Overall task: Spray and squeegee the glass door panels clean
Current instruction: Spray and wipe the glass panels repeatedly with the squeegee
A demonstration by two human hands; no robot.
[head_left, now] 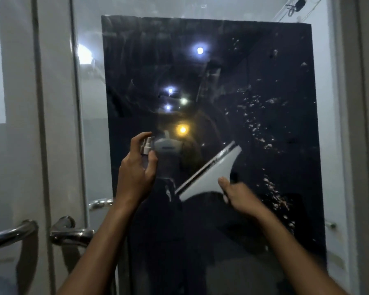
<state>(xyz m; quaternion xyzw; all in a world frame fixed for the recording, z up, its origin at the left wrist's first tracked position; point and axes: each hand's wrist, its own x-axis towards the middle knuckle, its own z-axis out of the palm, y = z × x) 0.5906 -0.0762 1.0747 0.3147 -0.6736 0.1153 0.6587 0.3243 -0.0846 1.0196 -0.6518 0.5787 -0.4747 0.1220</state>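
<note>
A glass door panel (pixel 254 60) fills the view, backed by a dark sheet and dotted with droplets down its right side. My left hand (pixel 134 171) grips a small clear spray bottle (pixel 147 146) with a white nozzle, index finger curled over the top, close to the glass. My right hand (pixel 241 195) holds the handle of a white squeegee (pixel 213 173). Its black rubber blade runs diagonally from lower left to upper right against the dark pane.
Chrome door handles (pixel 70 233) jut out at the lower left beside a second glass panel (pixel 13 103). A pale door frame (pixel 354 124) bounds the right side. Ceiling lights reflect in the dark glass.
</note>
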